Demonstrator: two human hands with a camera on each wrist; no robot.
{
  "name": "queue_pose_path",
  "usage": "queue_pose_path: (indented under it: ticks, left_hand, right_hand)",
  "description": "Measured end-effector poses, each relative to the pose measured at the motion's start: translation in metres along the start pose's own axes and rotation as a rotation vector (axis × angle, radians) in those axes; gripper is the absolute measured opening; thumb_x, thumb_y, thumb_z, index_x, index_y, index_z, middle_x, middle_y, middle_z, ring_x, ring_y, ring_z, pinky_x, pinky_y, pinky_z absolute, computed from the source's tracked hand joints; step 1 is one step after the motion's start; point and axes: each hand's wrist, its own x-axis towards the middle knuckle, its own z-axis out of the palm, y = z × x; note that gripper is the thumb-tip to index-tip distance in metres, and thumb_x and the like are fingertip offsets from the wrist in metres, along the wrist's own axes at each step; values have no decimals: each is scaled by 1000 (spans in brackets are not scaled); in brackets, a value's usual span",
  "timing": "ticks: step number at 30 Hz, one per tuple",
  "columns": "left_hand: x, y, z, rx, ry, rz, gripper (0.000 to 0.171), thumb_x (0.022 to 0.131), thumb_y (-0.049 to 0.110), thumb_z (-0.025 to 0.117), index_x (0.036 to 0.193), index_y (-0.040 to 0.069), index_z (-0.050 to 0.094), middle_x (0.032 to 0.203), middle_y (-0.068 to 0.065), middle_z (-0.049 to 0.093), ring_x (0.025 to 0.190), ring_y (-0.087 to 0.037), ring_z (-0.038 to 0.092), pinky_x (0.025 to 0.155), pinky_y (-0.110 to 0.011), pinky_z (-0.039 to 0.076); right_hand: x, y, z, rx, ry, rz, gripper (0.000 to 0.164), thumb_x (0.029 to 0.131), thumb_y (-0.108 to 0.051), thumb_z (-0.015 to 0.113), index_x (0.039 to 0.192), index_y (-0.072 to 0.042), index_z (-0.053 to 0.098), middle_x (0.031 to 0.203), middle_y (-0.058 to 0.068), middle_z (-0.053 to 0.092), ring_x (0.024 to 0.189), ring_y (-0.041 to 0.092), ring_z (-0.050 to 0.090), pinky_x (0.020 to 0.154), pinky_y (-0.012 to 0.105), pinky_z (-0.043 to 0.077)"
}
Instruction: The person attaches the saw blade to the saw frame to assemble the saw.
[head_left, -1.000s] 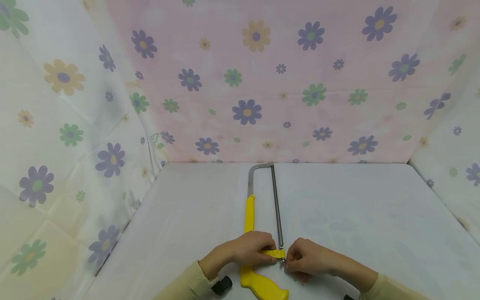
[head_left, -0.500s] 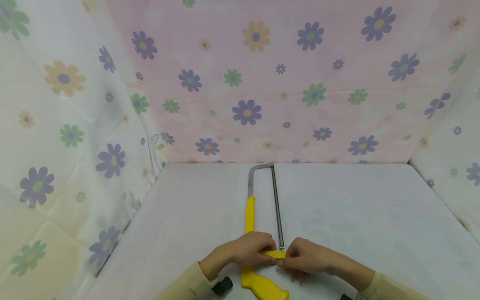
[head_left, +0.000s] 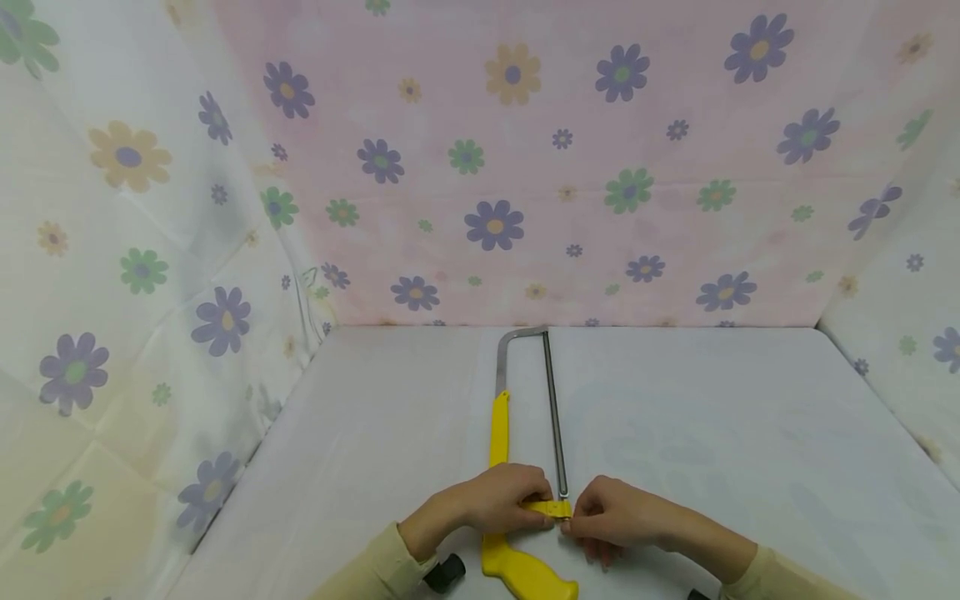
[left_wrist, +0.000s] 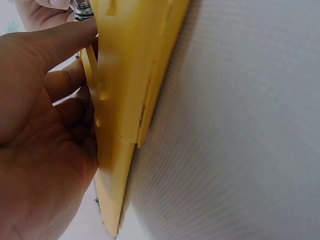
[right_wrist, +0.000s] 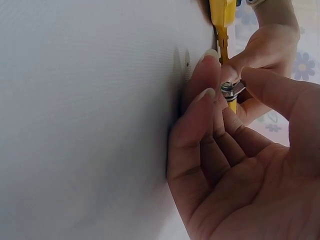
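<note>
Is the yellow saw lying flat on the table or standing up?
Lying flat. The yellow-handled hacksaw rests on its side on the white table, metal frame pointing away, while the left hand grips it and the right hand pinches its wing nut.

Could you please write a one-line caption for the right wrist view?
Right hand pinches the metal wing nut at the yellow hacksaw frame's end, beside the white table.

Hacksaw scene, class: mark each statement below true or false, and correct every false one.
1. The hacksaw lies flat on the table. True.
2. Its handle is red. False: it is yellow.
3. The left hand holds the yellow frame beside the handle. True.
4. The right hand rests apart from the saw. False: its fingers pinch the metal nut at the blade's near end.
5. The blade is missing. False: it spans the frame.
</note>
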Motion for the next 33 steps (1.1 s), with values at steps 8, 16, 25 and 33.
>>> queue_pose_path:
  ticks: [8,16,25,33]
  left_hand:
    - [1,-2,0,3,-1,-2,10,98,27,71,104,19,71,84,14,53,74,1,45,67,-17,38]
    - [2,-3,0,11,4,12,10,98,28,71,103,20,70,85,14,53,74,1,45,67,-16,38]
    - [2,-4,0,-5,-8,7,10,99,29,70,103,19,70,84,14,53,74,0,45,67,-16,38]
    - [2,-3,1,-7,-7,7,10,98,27,71,103,19,70,83,13,52,74,1,45,67,-16,38]
  right_hand:
    - [-3,3,-5,1,-3,-19,27,98,-25,67,80,-5,72,62,1,64,48,11,55,46,24,40]
    - [-3,5,-5,22,-2,-21,21,99,-17,66,83,-3,70,64,4,64,48,13,56,46,23,41]
    - [-1,3,-5,64,-47,-16,15,98,-10,65,87,-2,72,67,4,65,49,11,57,46,21,43]
    - [1,2,-6,84,-123,-25,28,97,-21,70,84,3,72,66,2,65,49,9,58,46,20,42]
